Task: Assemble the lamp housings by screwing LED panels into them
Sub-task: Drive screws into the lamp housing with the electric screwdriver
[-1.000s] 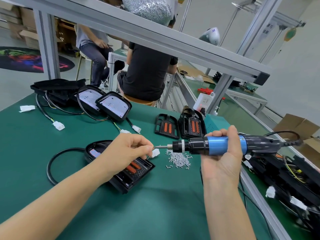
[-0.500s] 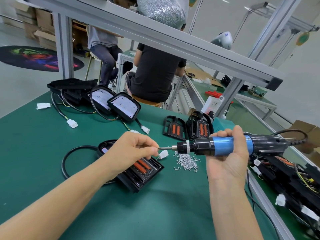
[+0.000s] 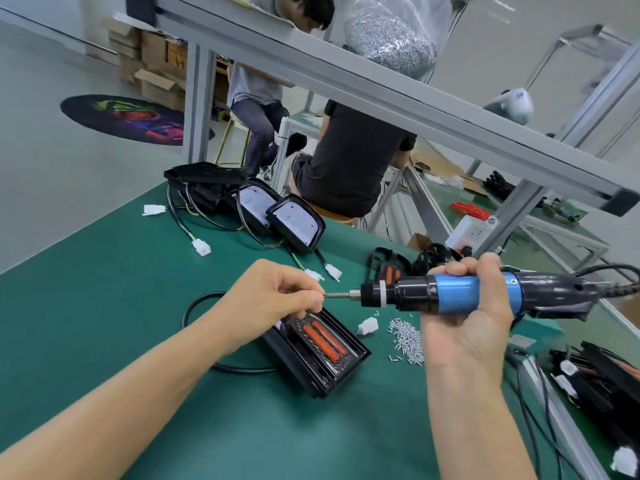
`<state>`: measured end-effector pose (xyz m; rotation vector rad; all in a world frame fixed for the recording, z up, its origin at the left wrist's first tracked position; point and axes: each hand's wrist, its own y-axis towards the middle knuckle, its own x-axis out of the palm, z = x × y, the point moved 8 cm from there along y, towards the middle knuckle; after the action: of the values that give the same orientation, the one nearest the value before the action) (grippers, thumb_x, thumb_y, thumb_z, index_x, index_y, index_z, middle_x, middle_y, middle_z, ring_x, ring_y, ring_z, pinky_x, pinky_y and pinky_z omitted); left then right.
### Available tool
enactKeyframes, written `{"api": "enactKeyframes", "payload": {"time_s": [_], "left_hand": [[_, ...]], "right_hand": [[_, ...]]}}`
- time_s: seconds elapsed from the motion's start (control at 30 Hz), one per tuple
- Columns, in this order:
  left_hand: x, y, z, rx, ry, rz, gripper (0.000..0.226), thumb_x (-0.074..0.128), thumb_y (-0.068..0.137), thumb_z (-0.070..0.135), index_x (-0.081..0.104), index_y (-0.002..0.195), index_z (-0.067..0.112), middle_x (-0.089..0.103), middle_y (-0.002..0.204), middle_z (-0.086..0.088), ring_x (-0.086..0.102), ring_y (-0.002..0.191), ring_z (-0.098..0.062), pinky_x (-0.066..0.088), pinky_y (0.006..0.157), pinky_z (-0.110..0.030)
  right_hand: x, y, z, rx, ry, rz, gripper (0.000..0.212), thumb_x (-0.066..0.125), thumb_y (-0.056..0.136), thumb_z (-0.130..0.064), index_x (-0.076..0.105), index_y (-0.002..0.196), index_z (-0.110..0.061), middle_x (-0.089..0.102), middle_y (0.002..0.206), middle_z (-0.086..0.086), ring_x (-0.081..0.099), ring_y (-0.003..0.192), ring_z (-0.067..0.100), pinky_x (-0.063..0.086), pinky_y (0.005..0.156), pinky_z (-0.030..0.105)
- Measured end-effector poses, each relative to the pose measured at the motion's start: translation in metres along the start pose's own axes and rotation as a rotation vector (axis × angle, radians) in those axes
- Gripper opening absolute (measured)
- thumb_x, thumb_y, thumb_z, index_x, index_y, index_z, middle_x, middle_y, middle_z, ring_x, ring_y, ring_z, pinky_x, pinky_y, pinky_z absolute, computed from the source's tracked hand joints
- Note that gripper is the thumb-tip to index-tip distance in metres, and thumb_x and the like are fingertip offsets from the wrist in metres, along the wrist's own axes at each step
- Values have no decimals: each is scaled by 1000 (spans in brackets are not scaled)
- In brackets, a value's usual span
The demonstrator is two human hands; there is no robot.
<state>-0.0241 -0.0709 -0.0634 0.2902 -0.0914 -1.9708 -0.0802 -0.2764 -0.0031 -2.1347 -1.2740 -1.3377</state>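
Left hand (image 3: pixel 273 299) raised over the green table (image 3: pixel 104 306), fingertips pinched at the tip of the screwdriver bit (image 3: pixel 337 295); any screw there too small to make out. Directly beneath, black lamp housing (image 3: pixel 318 351) lying flat with two orange strips, long axis running from far left toward near right. Beside it to the right, loose pile of screws (image 3: pixel 407 341). Further right, electric screwdriver (image 3: pixel 460 297) held level, long axis left-right, bit pointing left, blue barrel gripped in right hand (image 3: pixel 471 320).

blue-and-black screwdriver (image 3: pixel 460 298), green table (image 3: pixel 104 289), black housing (image 3: pixel 318 355) with orange strips (image 3: pixel 322 341)
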Motion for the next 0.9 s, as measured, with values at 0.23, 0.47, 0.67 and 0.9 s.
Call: {"api": "enactKeyframes", "payload": {"time_s": [0.23,0.47,0.67,0.9], "left_hand": [[-44,-15,-10,42,188,187,14,68,84,23,71,70,25,68,66,8,54,59,-1,43,61,-15],[-55,-22,-30,50,526,317,10,62,89,25,67,81,27,55,58,18,47,56,-3,36,60,-23],[-48,-17,-38,40,592,263,10,57,92,27,66,86,27,50,54,18,48,57,-4,37,62,-24],[-46,-16,-39,54,563,244,11,57,92,24,66,86,23,51,54,17,47,57,-5,40,64,-26]], "right_hand": [[20,-5,36,42,-72,-49,22,68,76,-7,57,86,-23,56,67,-7,55,57,8,52,66,22],[19,-8,64,2,-323,-81,22,59,90,0,54,95,-20,56,69,-6,54,58,9,51,65,22],[16,-12,80,3,-413,-128,24,63,86,1,58,98,-19,59,67,-5,57,59,11,52,62,22],[21,-13,84,-33,-454,-163,22,61,88,2,55,98,-16,59,66,-10,56,58,10,50,62,20]]}}
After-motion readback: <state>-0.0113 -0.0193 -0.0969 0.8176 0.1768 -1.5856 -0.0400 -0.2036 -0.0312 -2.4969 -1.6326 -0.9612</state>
